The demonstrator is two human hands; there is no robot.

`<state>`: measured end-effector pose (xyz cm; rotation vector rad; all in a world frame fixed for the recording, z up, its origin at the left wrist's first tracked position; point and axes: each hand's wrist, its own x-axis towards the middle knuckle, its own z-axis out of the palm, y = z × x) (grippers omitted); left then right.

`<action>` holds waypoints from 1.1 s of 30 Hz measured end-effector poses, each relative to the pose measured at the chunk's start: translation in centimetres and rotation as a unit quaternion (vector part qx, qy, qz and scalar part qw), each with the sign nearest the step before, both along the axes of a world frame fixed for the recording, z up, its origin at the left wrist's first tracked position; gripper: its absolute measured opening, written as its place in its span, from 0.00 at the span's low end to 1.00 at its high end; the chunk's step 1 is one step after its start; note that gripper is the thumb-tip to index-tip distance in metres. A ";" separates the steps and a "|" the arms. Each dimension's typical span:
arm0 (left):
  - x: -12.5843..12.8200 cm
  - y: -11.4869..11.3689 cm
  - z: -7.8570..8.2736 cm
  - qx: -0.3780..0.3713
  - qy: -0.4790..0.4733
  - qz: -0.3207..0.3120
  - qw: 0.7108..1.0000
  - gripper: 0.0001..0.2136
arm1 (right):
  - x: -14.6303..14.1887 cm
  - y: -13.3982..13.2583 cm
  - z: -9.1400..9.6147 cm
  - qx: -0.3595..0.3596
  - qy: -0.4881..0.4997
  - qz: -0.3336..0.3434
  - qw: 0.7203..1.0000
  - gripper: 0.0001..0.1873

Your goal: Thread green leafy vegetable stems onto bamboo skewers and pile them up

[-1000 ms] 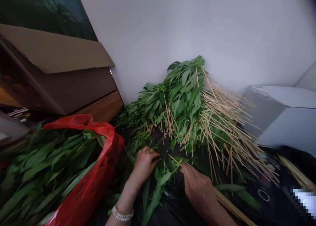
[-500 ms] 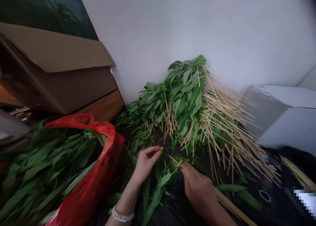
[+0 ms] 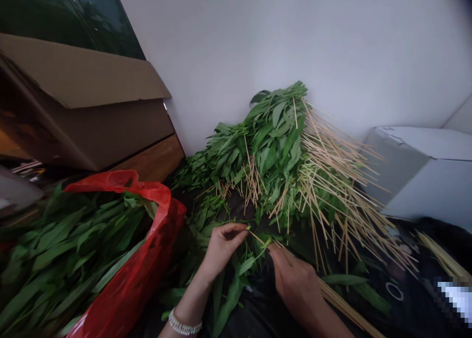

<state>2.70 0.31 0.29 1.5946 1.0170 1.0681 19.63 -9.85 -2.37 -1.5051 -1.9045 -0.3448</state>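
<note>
My left hand (image 3: 223, 249), a beaded bracelet on its wrist, pinches a small green stem piece (image 3: 248, 228) between thumb and forefinger. That piece is at the tip of a thin bamboo skewer (image 3: 257, 237); whether it is pierced I cannot tell. Closed around the skewer is my right hand (image 3: 295, 279), which also holds a bundle of bamboo skewers (image 3: 346, 306) that sticks out behind it. A green stem with long leaves (image 3: 249, 265) sits on the skewer by my right fingertips, and its leaves hang down between my hands.
At left stands a red plastic bag (image 3: 162, 230) full of leafy stems, with a cardboard box (image 3: 121, 131) behind it. Skewered greens (image 3: 276, 126) are piled against the wall, their bamboo sticks (image 3: 342, 180) pointing right. A white box (image 3: 427, 180) stands at right.
My left hand has moved slightly right, bringing the stem piece from a gap away up to the skewer tip. The right hand has stayed nearly in place.
</note>
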 end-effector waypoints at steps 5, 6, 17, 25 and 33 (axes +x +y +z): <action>0.1 -0.1 0.0 0.005 0.005 -0.006 1.000 0.08 | 0.0 0.0 -0.1 -0.006 -0.003 -0.003 1.000 0.19; 0.1 -0.1 0.0 0.007 0.007 -0.007 1.000 0.08 | 0.0 0.0 -0.1 -0.007 -0.005 -0.004 1.000 0.19; 0.0 -0.1 -0.1 0.032 0.023 -0.001 0.999 0.06 | 0.1 0.0 -0.4 -0.019 -0.010 -0.010 1.000 0.19; 0.2 -0.6 -0.1 0.073 0.079 -0.001 0.994 0.06 | 0.0 0.1 -0.5 -0.020 -0.018 -0.012 1.000 0.19; -0.1 -0.3 0.8 0.004 0.014 -0.037 0.999 0.11 | -0.2 0.0 -0.1 -0.024 0.000 0.000 1.000 0.19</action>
